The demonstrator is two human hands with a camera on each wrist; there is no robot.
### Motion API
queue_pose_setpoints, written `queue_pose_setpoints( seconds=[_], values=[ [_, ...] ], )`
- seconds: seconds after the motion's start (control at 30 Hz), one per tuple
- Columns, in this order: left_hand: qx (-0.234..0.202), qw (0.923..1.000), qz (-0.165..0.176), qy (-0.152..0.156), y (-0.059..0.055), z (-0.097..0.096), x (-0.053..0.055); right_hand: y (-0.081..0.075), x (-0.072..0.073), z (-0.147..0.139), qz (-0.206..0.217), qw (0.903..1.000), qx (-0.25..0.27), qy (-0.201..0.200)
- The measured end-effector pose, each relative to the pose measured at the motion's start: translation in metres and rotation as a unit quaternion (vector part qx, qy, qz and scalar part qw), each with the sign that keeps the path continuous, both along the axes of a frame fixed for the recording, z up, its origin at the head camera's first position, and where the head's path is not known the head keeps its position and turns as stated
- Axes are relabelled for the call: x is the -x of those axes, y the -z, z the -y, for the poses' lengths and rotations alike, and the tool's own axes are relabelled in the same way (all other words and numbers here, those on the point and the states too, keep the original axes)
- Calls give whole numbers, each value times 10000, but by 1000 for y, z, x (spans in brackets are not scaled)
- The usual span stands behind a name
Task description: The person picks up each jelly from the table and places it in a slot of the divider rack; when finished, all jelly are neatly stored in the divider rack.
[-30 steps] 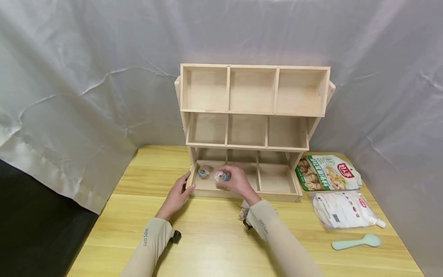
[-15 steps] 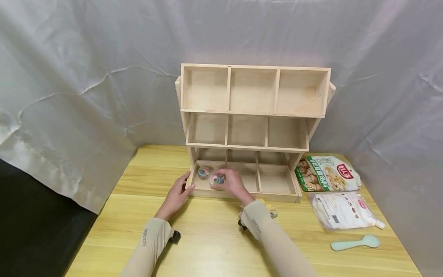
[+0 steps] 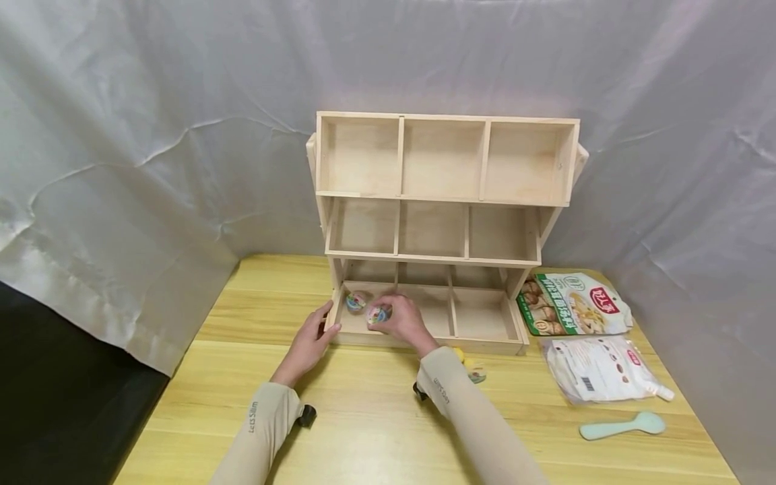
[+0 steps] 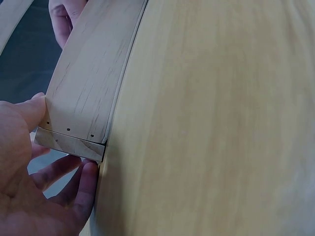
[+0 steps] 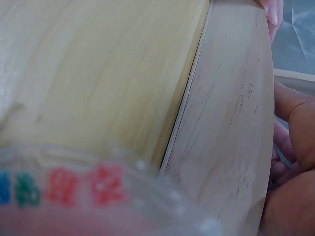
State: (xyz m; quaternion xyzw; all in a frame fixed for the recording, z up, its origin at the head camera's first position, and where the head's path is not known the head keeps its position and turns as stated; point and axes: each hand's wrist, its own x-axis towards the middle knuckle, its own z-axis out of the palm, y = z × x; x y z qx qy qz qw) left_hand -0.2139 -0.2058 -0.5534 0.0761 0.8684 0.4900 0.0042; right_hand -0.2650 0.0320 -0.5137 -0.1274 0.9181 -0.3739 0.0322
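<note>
A pale wooden tiered rack [image 3: 442, 200] with divided trays stands at the back of the table. My left hand [image 3: 306, 343] grips the left end of its bottom tray, thumb at the front board [image 4: 93, 78] and fingers around the end piece. Inside that tray's left compartment, my right hand [image 3: 407, 322] pinches a small round cup [image 3: 376, 314] with a colourful printed lid. A similar cup [image 3: 355, 301] sits just behind it to the left. From the right wrist, the front board hides the held cup; only my palm and curled fingers [image 5: 283, 142] show.
Under my right sleeve lie a yellow item [image 3: 459, 353] and a small colourful piece [image 3: 475, 372]. Blurred clear plastic packaging [image 5: 83, 191] is close to the right wrist camera. To the right are a green-and-white food bag [image 3: 578, 303], a white spouted pouch [image 3: 606, 367] and a pale green spoon [image 3: 624, 426].
My right hand has moved slightly left and lower with the cup, which is now nearer the other cup. The left hand has stayed on the tray's end.
</note>
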Motion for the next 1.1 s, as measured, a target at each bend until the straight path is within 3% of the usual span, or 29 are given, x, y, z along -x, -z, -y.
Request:
queue_pose_setpoints(
  seconds=[0.4,0.83,1.1],
  values=[
    [-6,10000,29,-31,0,0,0,6,5,3,-25,9997,-257,30],
    [47,10000,-60,-53,0,-3,1,3,5,-1,-50,9977,-665,75],
    [94,9998,-71,-141,1,-3,1,1,3,-1,-42,9979,-641,16]
  ],
)
